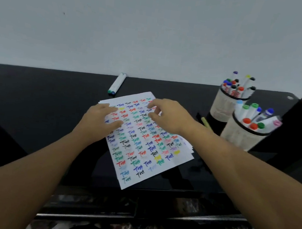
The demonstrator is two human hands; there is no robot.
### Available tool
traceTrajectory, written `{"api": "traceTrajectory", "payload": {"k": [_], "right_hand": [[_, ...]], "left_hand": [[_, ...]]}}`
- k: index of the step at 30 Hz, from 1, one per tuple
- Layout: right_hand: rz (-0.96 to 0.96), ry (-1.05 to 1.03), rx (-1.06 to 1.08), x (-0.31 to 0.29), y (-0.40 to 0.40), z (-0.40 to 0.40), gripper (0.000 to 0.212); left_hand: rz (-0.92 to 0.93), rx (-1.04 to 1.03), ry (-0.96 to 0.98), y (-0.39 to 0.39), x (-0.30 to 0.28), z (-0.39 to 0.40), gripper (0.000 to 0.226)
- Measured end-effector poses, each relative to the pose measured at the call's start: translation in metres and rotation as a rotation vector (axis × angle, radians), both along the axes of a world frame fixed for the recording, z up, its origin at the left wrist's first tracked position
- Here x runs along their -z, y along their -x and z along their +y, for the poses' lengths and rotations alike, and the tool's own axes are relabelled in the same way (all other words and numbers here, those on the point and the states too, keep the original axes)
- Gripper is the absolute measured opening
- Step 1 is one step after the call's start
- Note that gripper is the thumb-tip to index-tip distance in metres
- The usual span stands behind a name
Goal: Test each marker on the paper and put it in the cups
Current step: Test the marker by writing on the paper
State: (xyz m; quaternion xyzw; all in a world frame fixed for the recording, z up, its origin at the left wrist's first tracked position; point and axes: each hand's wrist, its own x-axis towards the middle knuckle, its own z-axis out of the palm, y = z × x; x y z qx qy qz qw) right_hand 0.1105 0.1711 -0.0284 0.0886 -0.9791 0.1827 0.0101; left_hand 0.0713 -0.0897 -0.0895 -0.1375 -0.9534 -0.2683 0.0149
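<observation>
A white paper (146,163) covered with coloured "Test" marks lies tilted on the black table (34,100). My left hand (100,119) rests flat on the paper's upper left part. Over the paper's top edge my right hand (167,116) hovers with fingers loosely curled, holding nothing. Two capped markers (117,83) lie side by side beyond the paper near the wall. At the right stand two mesh cups, the far cup (223,108) and the near cup (238,136), both full of markers. A yellow-green marker (206,122) lies beside the cups.
A pale wall rises behind the table. A dark object stands at the right edge past the cups. Below the table's front edge a lower shelf with patterned cloth shows.
</observation>
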Motion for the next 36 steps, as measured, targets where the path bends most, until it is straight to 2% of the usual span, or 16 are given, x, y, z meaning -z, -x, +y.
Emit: {"api": "traceTrajectory", "payload": {"k": [6,17,24,31,36], "right_hand": [[0.029,-0.113,-0.080,0.022,0.062,-0.030,0.034],[0.121,-0.351,-0.151,0.035,0.162,-0.100,0.066],[0.220,-0.388,-0.175,0.040,0.183,-0.111,0.041],[0.252,-0.529,-0.226,0.039,0.191,-0.104,0.031],[0.434,-0.559,-0.287,0.034,0.181,-0.091,0.024]], "left_hand": [[0.063,-0.026,-0.009,0.009,0.019,-0.003,0.060],[0.089,-0.040,-0.033,0.011,0.020,-0.001,0.058],[0.100,-0.036,-0.036,0.013,0.023,-0.001,0.060],[0.100,-0.040,-0.026,0.012,0.023,-0.001,0.059],[0.102,-0.030,-0.010,0.015,0.024,-0.002,0.059]]}}
